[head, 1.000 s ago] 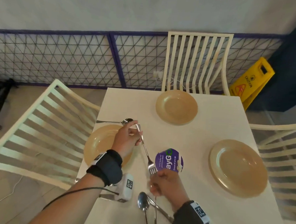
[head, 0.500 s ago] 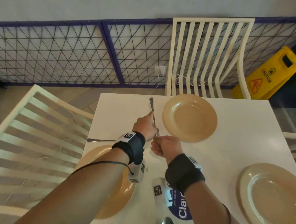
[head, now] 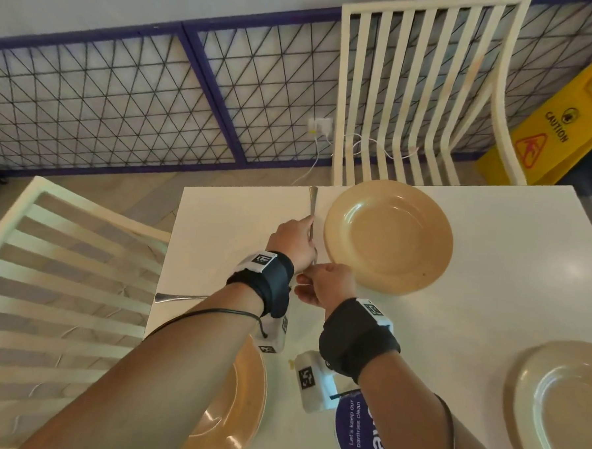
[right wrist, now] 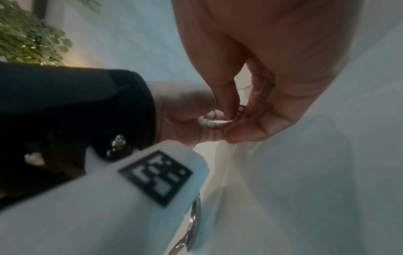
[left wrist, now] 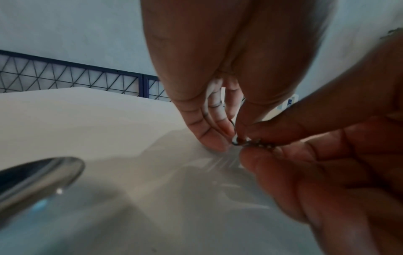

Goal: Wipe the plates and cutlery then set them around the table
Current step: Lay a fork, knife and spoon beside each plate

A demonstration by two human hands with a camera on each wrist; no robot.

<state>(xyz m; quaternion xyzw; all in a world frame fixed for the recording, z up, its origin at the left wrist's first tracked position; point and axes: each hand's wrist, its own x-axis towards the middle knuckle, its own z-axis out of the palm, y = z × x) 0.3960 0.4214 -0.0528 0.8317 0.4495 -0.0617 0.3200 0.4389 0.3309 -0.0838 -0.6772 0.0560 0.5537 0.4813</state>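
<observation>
A steel fork [head: 312,202] lies lengthwise just left of the far tan plate [head: 388,236], its handle pointing at the table's far edge. My left hand [head: 292,240] grips the middle of the handle. My right hand [head: 325,283] pinches the tine end, which shows in the left wrist view as dark fork tines [left wrist: 238,140] between both hands' fingertips, right at the tabletop. The fork tines [right wrist: 240,110] also show in the right wrist view. A second tan plate [head: 245,386] sits under my left forearm, and a paler plate [head: 559,406] is at the right.
A spoon [head: 177,297] lies by the left edge of the white table [head: 490,286]. A purple round lid [head: 356,430] sits under my right forearm. White slatted chairs stand at the far side [head: 414,93] and the left [head: 62,280]. A yellow caution sign [head: 567,125] stands at the far right.
Both hands carried the fork from the middle of the table near the purple lid to the far side, and brought it down beside the far plate.
</observation>
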